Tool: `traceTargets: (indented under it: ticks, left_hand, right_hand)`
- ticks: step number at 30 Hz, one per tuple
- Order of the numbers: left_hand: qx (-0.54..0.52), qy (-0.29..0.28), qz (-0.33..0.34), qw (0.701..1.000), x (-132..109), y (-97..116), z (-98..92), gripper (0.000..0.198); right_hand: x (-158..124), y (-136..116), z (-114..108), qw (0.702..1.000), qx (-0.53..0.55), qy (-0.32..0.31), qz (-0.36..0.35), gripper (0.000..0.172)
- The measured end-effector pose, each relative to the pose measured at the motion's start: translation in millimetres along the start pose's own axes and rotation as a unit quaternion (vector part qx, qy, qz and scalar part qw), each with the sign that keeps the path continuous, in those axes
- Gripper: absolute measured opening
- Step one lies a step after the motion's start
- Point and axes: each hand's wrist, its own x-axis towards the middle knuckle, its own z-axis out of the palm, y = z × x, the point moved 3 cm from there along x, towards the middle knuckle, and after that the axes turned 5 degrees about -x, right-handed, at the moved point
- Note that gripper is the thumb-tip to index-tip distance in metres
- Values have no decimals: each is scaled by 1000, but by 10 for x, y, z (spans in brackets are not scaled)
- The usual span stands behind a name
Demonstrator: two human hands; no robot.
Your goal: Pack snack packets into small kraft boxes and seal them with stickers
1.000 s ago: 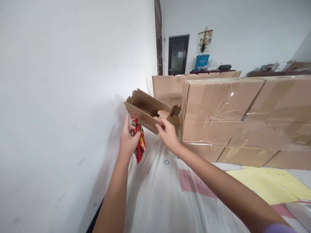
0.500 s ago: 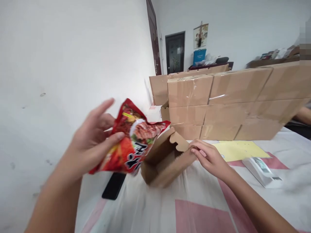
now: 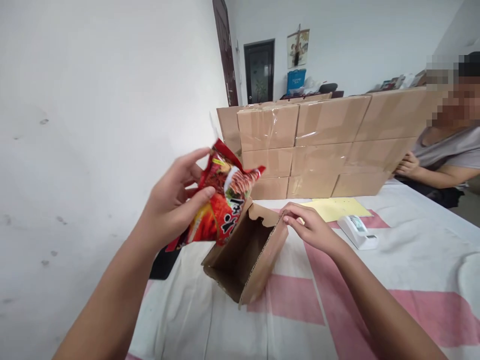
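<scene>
My left hand [image 3: 180,202] grips a red instant noodle packet [image 3: 221,200] by its left side, thumb in front and fingers behind. The packet hangs tilted above the left edge of an open cardboard box [image 3: 268,262]. The box stands on the cloth-covered table with its mouth facing up toward me, and nothing can be made out in its dark inside. My right hand [image 3: 305,222] pinches the box's far right corner between thumb and fingers.
Taped cardboard boxes [image 3: 322,155] form a stacked wall behind. A yellow sheet [image 3: 337,209] and a white device with a small screen [image 3: 358,231] lie at right. A black phone [image 3: 165,262] is partly hidden under my left arm. Another person [image 3: 446,160] sits at far right.
The view has turned right, bringing the other person into sight. My left hand has carried the packet closer over the box. The box's mouth now faces more upward toward me.
</scene>
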Motion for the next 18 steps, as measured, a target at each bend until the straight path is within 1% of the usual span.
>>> traceTargets:
  ticks: [2,3,6,7,9,11,13,15,18]
  left_hand:
    - [19,-84,-45,995,-24,9,149,65]
    - [41,-130,-70,988,-57,-7,248,67]
    - [132,-255,-137,948,-229,-131,572,68]
    - [166,-284,-153,932,-295,-189,665,69]
    - [222,-318,-163,907,-408,-303,808,73]
    - [247,-330,-156,897,-482,-399,895,70]
    - [231,-327,-155,903,-522,-472,942,64]
    - [183,-302,-174,919,-542,-532,969,53]
    - [119,-249,-216,937,-577,-613,1028,37]
  right_hand:
    - [-1,12,-3,1000,0,2,1,23]
    - [-2,22,-4,1000,-1,2,1,22]
    - [-4,63,3,1000,-4,1,1,21]
    - [-6,80,6,1000,-6,-1,3,21]
    - [-11,116,9,1000,-12,-3,13,21]
    - [-18,144,3,1000,-14,-6,24,21]
    - [-23,157,-11,999,-11,-10,30,20]
    - [-28,154,-25,999,-10,-13,31,20]
    - [-39,131,-17,999,-3,-18,29,20]
